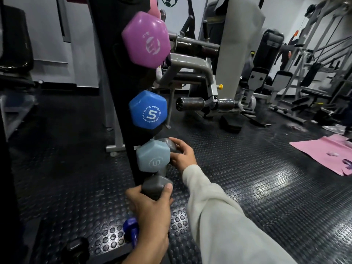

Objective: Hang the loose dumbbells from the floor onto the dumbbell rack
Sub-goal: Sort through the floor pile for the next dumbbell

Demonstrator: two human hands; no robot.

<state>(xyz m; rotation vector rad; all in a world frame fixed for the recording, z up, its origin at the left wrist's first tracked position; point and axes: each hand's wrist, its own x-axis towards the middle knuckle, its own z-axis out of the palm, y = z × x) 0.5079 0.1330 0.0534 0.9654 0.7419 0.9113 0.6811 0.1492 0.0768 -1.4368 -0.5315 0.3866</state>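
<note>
Down at the foot of the dumbbell rack [112,92], the left hand [150,208] curls round the near head of a dark grey dumbbell [157,184], thumb on top, likely to steady it low against the rack. Just above, the right hand [183,156] wraps its fingers over the far head of the pale blue-grey dumbbell [153,158], seemingly guiding it into its slot. Higher up the rack hang the blue dumbbell [147,111] and purple dumbbell [145,40]; a loose dark blue dumbbell [131,231] waits on the floor [247,187] beside the rack's base.
</note>
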